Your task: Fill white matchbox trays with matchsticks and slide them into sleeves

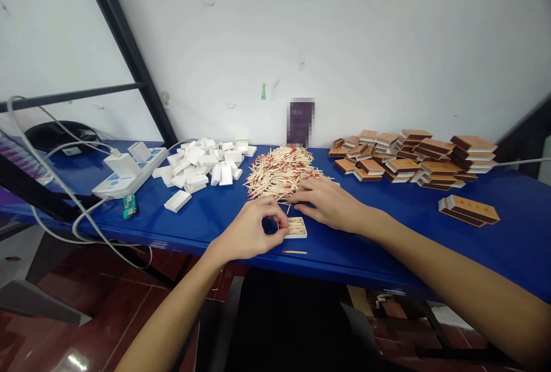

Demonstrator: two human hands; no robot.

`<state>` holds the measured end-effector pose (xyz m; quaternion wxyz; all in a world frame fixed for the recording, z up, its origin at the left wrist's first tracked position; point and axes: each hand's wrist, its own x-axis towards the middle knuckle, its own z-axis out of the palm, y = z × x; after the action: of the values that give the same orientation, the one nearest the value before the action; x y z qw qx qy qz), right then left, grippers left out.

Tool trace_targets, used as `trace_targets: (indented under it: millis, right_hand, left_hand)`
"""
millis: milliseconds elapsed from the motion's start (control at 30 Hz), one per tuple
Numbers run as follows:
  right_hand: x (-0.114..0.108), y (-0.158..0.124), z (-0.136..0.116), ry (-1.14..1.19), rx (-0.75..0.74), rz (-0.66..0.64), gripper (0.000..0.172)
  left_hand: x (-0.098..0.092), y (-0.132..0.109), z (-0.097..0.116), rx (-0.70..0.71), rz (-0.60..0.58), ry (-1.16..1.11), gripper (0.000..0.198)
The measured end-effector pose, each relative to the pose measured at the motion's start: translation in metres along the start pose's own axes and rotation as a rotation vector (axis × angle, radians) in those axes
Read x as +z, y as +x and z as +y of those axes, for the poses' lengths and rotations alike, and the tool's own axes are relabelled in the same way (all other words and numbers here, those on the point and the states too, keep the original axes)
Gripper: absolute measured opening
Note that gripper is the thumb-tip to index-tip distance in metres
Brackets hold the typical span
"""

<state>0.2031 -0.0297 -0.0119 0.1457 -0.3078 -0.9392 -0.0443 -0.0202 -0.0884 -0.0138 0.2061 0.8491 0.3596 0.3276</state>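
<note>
On the table (400, 200), we're apparently filling a matchbox tray (297, 236): left hand (252, 227) nearly pinched, right hand (329, 202) loosely curled at the match pile (279, 171), grips unclear; next likely calls for aligning matches.

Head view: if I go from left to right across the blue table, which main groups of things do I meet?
Power strip → pile of white trays → heap of red-tipped matches → stacked brown matchboxes.
</note>
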Motion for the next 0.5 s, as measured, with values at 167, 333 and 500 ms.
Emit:
trace_targets:
  millis: [167, 333, 500]
  right_hand:
    - [-0.001, 0.002, 0.002, 0.013, -0.016, -0.028, 0.017]
    - [-0.001, 0.002, -0.001, -0.013, -0.039, -0.046, 0.02]
    - [-0.001, 0.001, -0.001, -0.061, -0.092, -0.023, 0.021]
  left_hand:
    - [-0.001, -0.004, 0.002, 0.073, 0.035, 0.034, 0.008]
    - [0.004, -0.012, 0.014, 0.361, -0.13, 0.211, 0.025]
    - [0.006, -0.012, 0.021, 0.345, -0.232, 0.363, 0.013]
